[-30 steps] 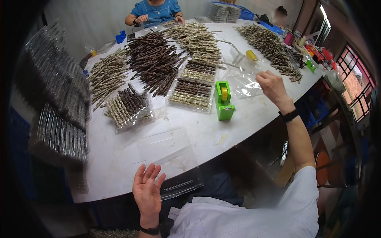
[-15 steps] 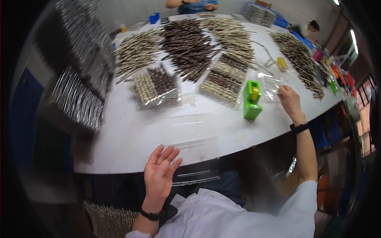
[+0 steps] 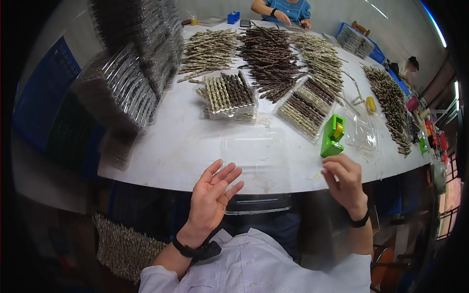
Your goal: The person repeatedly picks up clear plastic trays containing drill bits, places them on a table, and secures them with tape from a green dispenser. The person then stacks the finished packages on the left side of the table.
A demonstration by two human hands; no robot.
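Observation:
My left hand (image 3: 215, 195) is raised at the table's front edge, palm up, its fingers spread and holding nothing. My right hand (image 3: 346, 183) hovers over the front right of the table, just nearer than the green tape dispenser (image 3: 332, 136). Its fingers are loosely bent, thumb apart from the index finger, and nothing shows between them. Between and beyond the hands lies a clear plastic tray (image 3: 251, 149). Clear trays packed with pale and dark twisted sticks lie farther back: a stack (image 3: 229, 95) at the left and one tray (image 3: 307, 107) tilted at the right.
Loose twisted sticks lie in pale (image 3: 207, 51) and dark (image 3: 271, 61) heaps, with another heap (image 3: 391, 105) far right. Tall stacks of packed trays (image 3: 124, 83) rise at left. A yellow roll (image 3: 371, 105) stands by clear plastic packaging (image 3: 360, 129). A co-worker (image 3: 288, 12) works opposite.
My right hand has come back from the clear packaging toward the front edge and left. The left hand stays open. The whole view has shifted, moving the table's contents rightward in the picture.

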